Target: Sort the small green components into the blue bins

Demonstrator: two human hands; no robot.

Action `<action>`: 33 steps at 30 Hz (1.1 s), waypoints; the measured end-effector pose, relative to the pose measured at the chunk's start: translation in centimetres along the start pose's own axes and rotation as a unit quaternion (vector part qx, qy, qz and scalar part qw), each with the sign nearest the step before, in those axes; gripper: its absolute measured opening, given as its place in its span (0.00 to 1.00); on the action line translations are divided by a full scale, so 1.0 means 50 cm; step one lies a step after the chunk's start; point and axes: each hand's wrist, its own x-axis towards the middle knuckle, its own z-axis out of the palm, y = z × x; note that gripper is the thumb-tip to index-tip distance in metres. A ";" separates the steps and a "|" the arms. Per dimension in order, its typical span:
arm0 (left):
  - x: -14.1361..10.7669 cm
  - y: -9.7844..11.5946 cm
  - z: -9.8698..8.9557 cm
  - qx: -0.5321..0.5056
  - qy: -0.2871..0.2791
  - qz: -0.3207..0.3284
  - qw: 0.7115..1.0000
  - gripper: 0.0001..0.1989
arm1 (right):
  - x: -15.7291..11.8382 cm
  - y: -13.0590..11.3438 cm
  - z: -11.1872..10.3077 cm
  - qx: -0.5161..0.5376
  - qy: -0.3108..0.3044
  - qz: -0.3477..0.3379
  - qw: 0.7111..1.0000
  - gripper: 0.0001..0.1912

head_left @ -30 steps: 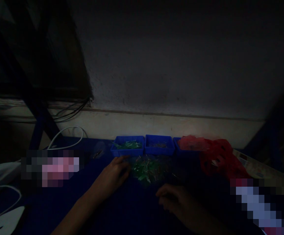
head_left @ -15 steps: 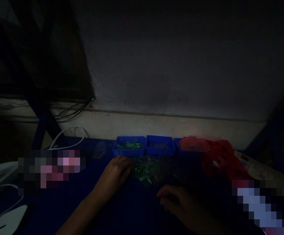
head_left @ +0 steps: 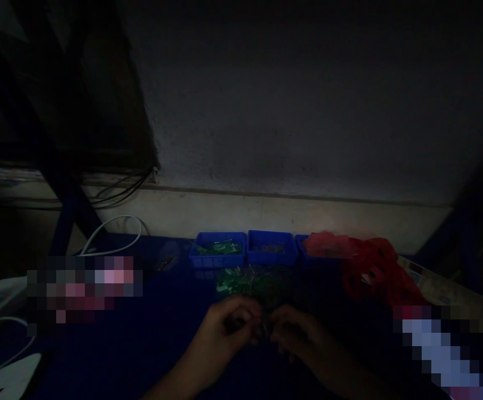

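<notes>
My left hand [head_left: 235, 326] is closed, thumb and fingers pinched together, just in front of a pile of green and clear pieces [head_left: 241, 281] on the dark blue table [head_left: 133, 328]. Facing it, my right hand [head_left: 297, 333] is curled with its fingertips together, a small gap away. A small thin item shows faintly between the two hands; it is too dim to name or to say which hand holds it. Behind the pile stand a blue bin [head_left: 218, 259] with green pieces and a second blue bin [head_left: 271, 257] with small metallic bits.
A third blue bin [head_left: 302, 253] holds pink-red material, with red netting [head_left: 374, 266] beside it. White cables [head_left: 135, 216] lie at the back left. A white object [head_left: 11, 378] is at the lower left. Two areas are pixelated. The wall [head_left: 299, 111] stands behind.
My left hand has moved from the left edge of the pile toward me and to the right, and its fingers have closed. My right hand has stayed nearly in place.
</notes>
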 end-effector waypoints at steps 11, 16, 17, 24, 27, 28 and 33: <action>-0.006 -0.003 0.003 -0.017 -0.044 -0.037 0.998 0.04 | 0.003 -0.010 0.002 -0.007 -0.004 -0.014 1.000 0.07; -0.004 -0.005 0.004 -0.017 -0.060 -0.040 0.997 0.07 | 0.004 -0.009 0.006 -0.013 -0.021 -0.011 1.000 0.06; -0.003 -0.006 0.005 -0.024 -0.058 -0.043 0.997 0.10 | 0.004 -0.010 0.006 -0.012 -0.016 -0.011 1.000 0.05; 0.000 -0.019 0.007 -0.024 -0.100 -0.061 0.993 0.07 | 0.002 -0.017 -0.004 -0.001 0.003 -0.026 1.000 0.06; -0.002 -0.018 0.005 0.016 -0.112 -0.071 0.991 0.05 | 0.000 -0.018 -0.006 -0.021 -0.003 -0.017 1.000 0.06; -0.003 -0.017 0.004 0.024 -0.112 -0.073 0.991 0.04 | -0.001 -0.020 -0.006 -0.032 -0.001 -0.014 0.999 0.06; -0.005 -0.016 0.000 0.077 -0.125 -0.054 0.988 0.03 | -0.003 -0.036 -0.009 -0.056 0.016 -0.020 0.998 0.05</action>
